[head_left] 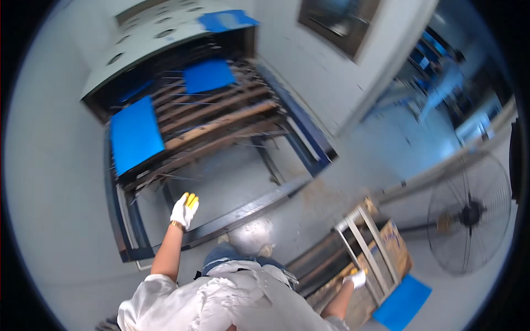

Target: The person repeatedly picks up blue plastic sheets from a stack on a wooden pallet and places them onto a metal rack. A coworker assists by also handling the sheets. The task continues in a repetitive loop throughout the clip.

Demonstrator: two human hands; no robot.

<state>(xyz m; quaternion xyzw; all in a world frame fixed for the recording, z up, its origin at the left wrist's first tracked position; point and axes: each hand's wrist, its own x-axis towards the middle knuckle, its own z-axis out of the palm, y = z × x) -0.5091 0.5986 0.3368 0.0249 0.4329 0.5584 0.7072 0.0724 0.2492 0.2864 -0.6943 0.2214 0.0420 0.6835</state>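
Observation:
My left hand (185, 211), in a white glove with yellow fingertips, is held out with its fingers stretched, over the near side of a dark metal frame table (243, 212). Nothing is in it. On the right, my right hand (356, 278), gloved the same way, has its fingers curled at the side rail of a pale ladder-like metal frame (377, 249). The frame leans over a worn wooden board (398, 243). Beside its lower end lies a blue sheet (406, 300). On the table's brown slats (221, 118) rest a large blue sheet (135, 134) and a smaller blue sheet (208, 76).
A white hood with round holes (149, 41) covers the table's far end, with a blue piece (227, 21) on top. A large caged fan (469, 212) stands at right. Through a doorway, a person in light blue (446, 80) is in another room.

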